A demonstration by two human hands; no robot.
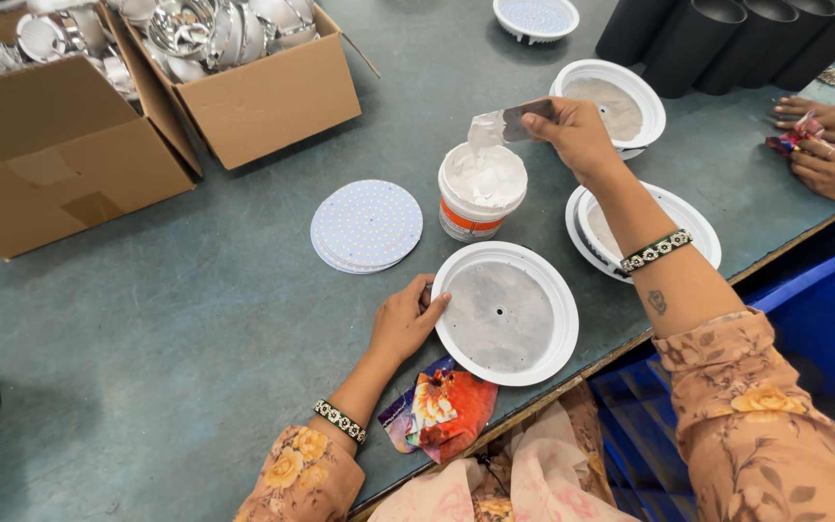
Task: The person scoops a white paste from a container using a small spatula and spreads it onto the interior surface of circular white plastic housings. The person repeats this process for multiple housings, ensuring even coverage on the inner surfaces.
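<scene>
— What's the right hand (577,135) doing?

— I see it raised over the white paste tub (481,191), fingers pinched on a flat metal scraper (524,120). A blob of white paste hangs off the blade end, just above the tub's open mouth. The tub sits on the grey table (195,319), w/ an orange band low on its side.

— And the left hand (406,319)?

— Resting on the table, fingers curled vs. the rim of the nearest white round housing (505,312) — touching its left edge, not lifting it. That housing lies open side up, grey plate inside w/ a small centre hole, close to the table's front edge.

— Anything else nearby?

— Stack of round LED boards (366,225) left of the tub. Two more white housings (647,227) (610,104) to the right and behind the tub, both w/ a smear inside; another at the far edge (535,17). A colourful cloth (442,406) lies by the left wrist. Cardboard boxes (253,92) of shiny reflectors top left, black tubes (727,39) top right. Another person's hands (828,145) at the right edge hold sth small — can't tell what.
</scene>
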